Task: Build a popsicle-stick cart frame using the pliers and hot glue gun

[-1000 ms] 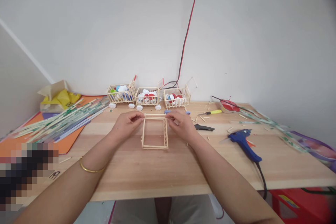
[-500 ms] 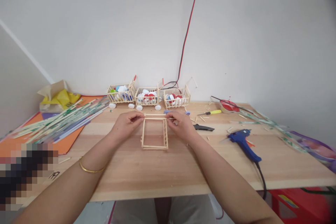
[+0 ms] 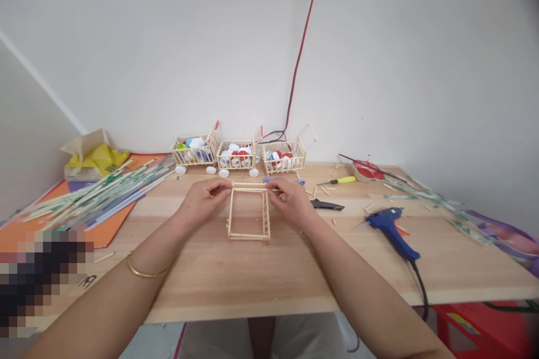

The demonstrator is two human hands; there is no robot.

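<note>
A small rectangular frame of thin wooden sticks (image 3: 249, 236) stands on the wooden table (image 3: 236, 286) in front of me. My left hand (image 3: 205, 200) pinches its far left corner between thumb and fingers. At the far right corner, my right hand (image 3: 289, 197) pinches the same frame, its fingertips on the end of the far crosswise stick. Short upright sticks line the frame's right side. Just behind it, a blue thing, perhaps scissors handles (image 3: 301, 182), is partly hidden by my right hand.
Three stick carts holding bottle caps, among them a left cart (image 3: 194, 151), stand along the wall. A blue glue gun (image 3: 393, 233), black utility knife (image 3: 327, 205) and yellow-handled tool (image 3: 345, 180) lie right. Bundled sticks (image 3: 105, 190) cover an orange sheet at left.
</note>
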